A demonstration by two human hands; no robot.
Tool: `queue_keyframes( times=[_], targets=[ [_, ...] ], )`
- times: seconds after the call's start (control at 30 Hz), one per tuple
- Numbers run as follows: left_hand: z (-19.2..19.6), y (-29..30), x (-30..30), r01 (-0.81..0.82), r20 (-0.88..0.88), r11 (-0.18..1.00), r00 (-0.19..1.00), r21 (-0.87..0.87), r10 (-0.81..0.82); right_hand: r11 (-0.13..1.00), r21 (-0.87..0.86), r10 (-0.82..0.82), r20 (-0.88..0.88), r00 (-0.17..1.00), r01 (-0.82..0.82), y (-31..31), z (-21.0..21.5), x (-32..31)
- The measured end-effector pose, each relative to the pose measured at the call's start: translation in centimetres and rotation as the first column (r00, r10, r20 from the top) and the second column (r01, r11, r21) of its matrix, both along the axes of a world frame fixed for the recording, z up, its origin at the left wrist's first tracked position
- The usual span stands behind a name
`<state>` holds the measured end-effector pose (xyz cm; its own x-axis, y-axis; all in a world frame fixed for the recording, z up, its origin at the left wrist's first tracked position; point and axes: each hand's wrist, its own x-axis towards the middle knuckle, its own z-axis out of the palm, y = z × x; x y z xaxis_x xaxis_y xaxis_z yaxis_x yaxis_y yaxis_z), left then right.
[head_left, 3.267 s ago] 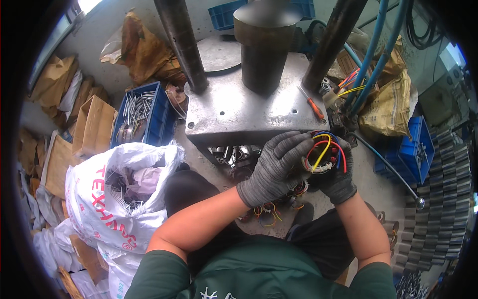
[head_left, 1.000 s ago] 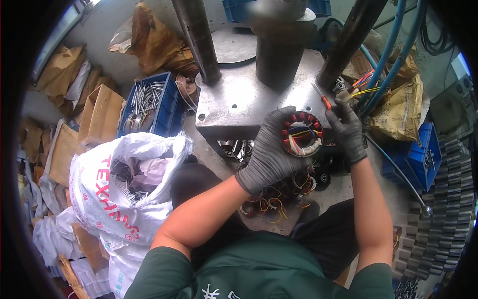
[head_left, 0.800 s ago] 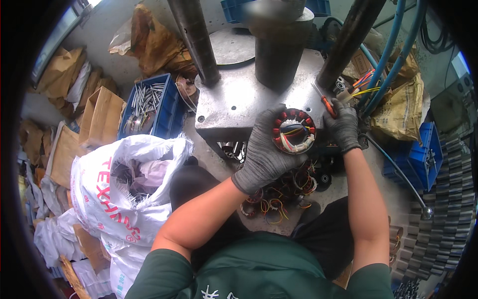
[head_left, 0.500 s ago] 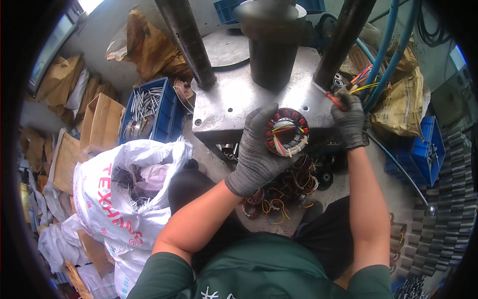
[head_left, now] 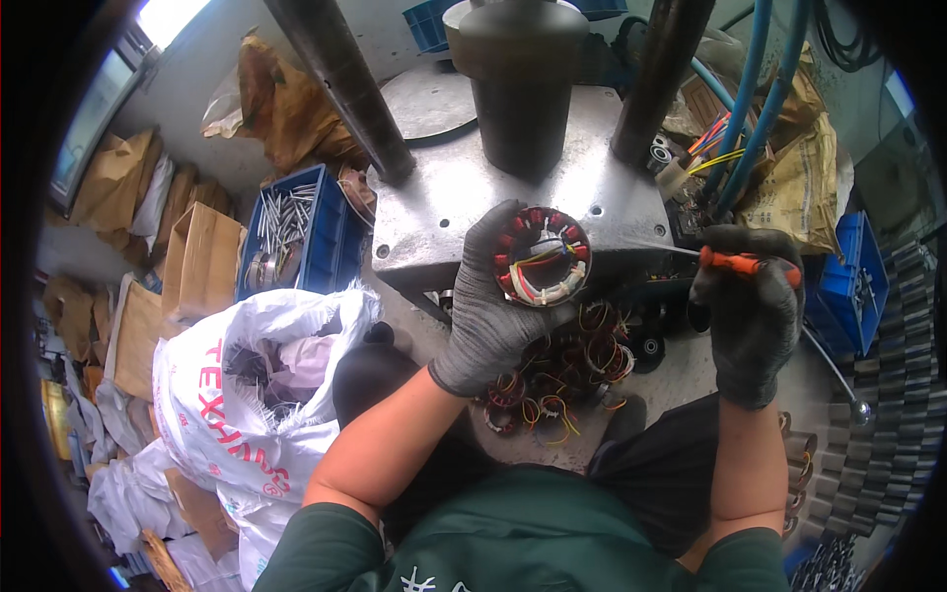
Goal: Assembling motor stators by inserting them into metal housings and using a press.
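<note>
My left hand (head_left: 480, 314), in a grey knit glove, is closed round the side of a motor stator (head_left: 498, 247), a ring with red-brown windings and coloured wires inside. The ring faces up toward me, just in front of the steel press table (head_left: 414, 212). Off to the right, my right hand (head_left: 747, 321), also gloved, grips a screwdriver (head_left: 732, 261) by its orange-red handle. Its thin shaft points left toward the stator, apart from it. Several more wired stators (head_left: 552, 380) lie in a heap on the floor below my hands.
Two steel columns and a thick ram (head_left: 518, 109) rise from the press table. On the left stand a blue crate (head_left: 340, 237) of metal rods and a white woven sack (head_left: 207, 395). A blue bin (head_left: 850, 316) and stacked dark metal cylinders (head_left: 888, 414) occupy the right.
My right hand has come back from beside the right column, lower and further right, with the screwdriver turned to point left. My left hand still holds the stator, shifted slightly left in view.
</note>
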<state>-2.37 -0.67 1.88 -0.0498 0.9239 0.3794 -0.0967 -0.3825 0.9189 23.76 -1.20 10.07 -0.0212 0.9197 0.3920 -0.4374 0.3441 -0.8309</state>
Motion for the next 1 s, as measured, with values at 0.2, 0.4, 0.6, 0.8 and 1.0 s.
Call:
queue_keyframes(
  times=[0.2,0.4,0.6,0.8,1.0],
  targets=[
    [-0.4,0.1,0.4,0.083,0.087,0.995,0.992,0.054,-0.087,0.999,-0.007,0.053,0.039,0.998,-0.053,-1.0,-0.4,-1.6],
    [-0.7,0.1,0.2,0.072,-0.081,0.992,0.995,0.1,-0.064,0.996,-0.043,0.087,0.09,0.992,-0.084,-1.2,-0.6,-1.4],
    [-0.2,-0.1,0.1,0.046,-0.225,0.979,0.974,0.198,0.0,0.993,-0.103,0.064,0.023,0.998,-0.061,-0.8,-0.1,-0.7],
    [-0.9,0.0,-0.1,0.034,-0.206,0.982,0.979,0.186,0.005,0.99,-0.134,0.051,0.008,0.999,-0.049,-0.8,0.0,-1.1],
    [-0.6,-0.1,0.3,0.054,-0.138,0.987,0.99,0.15,-0.033,0.994,-0.105,-0.011,0.019,1.0,0.013,-0.8,-0.6,-1.7]
  ],
)
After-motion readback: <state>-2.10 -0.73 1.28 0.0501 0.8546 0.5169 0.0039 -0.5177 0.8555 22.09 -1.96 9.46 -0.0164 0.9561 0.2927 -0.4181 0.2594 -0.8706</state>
